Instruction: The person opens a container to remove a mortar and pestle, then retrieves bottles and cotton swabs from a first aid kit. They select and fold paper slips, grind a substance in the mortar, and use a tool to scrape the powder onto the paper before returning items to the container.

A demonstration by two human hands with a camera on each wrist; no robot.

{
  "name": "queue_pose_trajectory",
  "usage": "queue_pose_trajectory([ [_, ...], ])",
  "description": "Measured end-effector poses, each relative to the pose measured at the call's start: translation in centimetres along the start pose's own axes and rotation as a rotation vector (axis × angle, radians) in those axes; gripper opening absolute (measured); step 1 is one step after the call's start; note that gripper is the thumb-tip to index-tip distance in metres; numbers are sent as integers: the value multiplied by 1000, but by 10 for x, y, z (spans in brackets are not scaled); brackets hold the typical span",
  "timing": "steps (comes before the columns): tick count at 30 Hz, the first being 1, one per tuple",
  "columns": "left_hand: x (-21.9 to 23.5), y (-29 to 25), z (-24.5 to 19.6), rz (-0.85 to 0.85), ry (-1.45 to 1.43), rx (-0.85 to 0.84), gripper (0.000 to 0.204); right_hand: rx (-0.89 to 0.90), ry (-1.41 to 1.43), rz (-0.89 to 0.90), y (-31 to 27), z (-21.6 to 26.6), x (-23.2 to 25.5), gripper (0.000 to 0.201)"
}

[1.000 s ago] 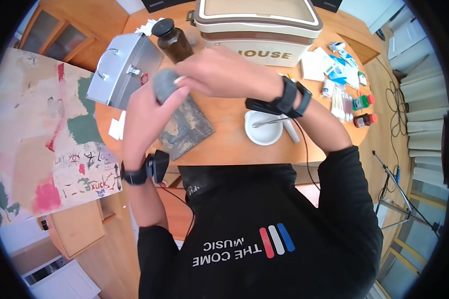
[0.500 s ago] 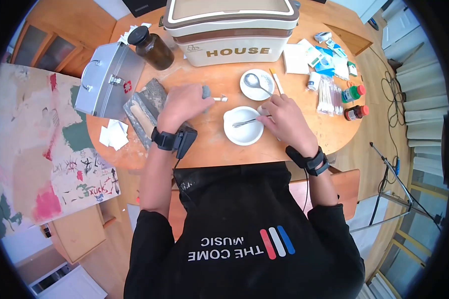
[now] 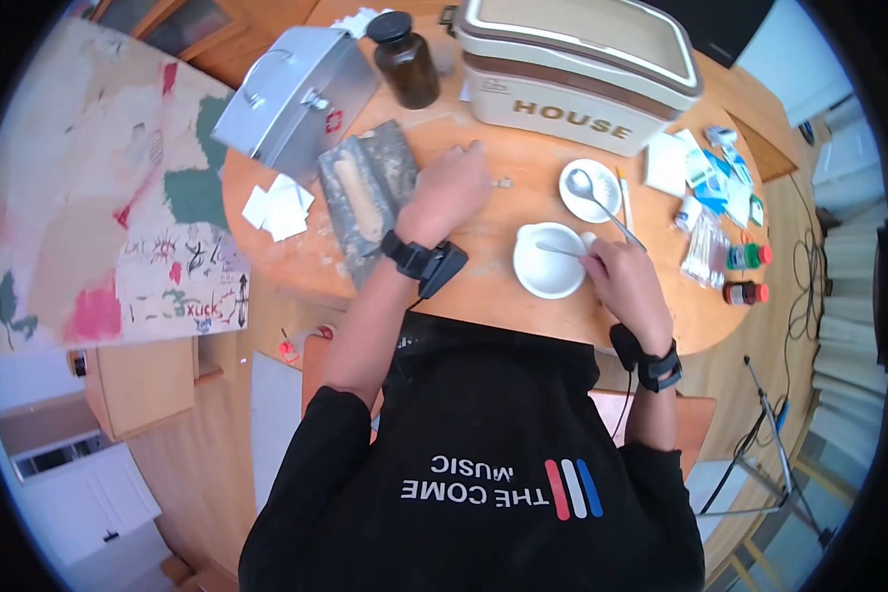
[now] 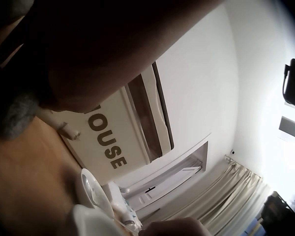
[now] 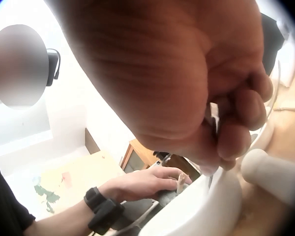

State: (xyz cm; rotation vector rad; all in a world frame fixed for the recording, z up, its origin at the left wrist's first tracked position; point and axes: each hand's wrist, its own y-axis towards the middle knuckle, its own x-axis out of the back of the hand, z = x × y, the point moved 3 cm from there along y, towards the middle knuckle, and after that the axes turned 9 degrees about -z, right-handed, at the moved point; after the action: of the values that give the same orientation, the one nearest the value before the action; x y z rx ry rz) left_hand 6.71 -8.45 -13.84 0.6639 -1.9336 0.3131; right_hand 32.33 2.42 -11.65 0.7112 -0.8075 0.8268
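Pinching a thin metal tool [image 3: 562, 249], the right hand [image 3: 629, 281] has moved from the grey lump [image 4: 17, 117] to the near white bowl [image 3: 547, 284], so work seems to turn there; the tool's tip lies inside. Farther left, the left hand [image 3: 449, 194] curls round the lump and a short stick [image 5: 181, 182]. Beyond, a dish [image 3: 587, 213] holds a spoon [image 3: 582, 185]; far left, a capped jar's [image 3: 407, 75] filling is unclear.

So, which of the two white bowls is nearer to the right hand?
The bowl farther from the box, where the right hand holds a thin tool. The other bowl, with a spoon in it, stands closer.
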Motion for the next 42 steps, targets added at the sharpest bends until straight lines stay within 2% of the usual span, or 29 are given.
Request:
queue_pose_trajectory([
  [3,3,-3,1,-80,-50,-18,20,-85,190,-103,0,13,10,12],
  [4,7,-8,-1,-92,-70,-15,19,-60,215,-167,3,20,13,6],
  [7,23,-32,-8,-225,-95,-66,17,43,268,-314,27,59,18,4],
  [8,37,-43,-12,-280,-91,-103,22,90,253,-317,38,72,18,6],
  [11,76,-85,-7,-502,-317,-144,29,203,405,-299,79,113,0,7],
  [13,89,-114,23,-627,-550,78,33,487,402,-294,109,145,-18,8],
  [15,94,-139,64,-849,-750,269,31,634,318,-267,135,170,-43,9],
  [18,86,-161,118,-1033,-707,360,29,791,104,-195,161,187,-74,10],
  [22,61,-169,148,-1022,-530,395,28,938,-147,-138,161,197,-99,12],
  [25,53,-157,169,-1037,-428,372,28,1021,-293,42,139,212,-93,11],
  [29,48,-152,189,-1071,-443,385,27,1013,-214,145,130,223,-79,15],
  [33,44,-158,195,-1109,-524,453,25,1034,-241,77,163,224,-96,15],
  [36,39,-158,200,-1118,-515,426,21,1024,-226,3,183,229,-96,14],
  [39,43,-158,198,-1137,-563,441,18,1102,-299,6,186,227,-103,14],
  [42,43,-159,198,-1149,-544,438,17,1096,-293,163,164,227,-89,14],
])
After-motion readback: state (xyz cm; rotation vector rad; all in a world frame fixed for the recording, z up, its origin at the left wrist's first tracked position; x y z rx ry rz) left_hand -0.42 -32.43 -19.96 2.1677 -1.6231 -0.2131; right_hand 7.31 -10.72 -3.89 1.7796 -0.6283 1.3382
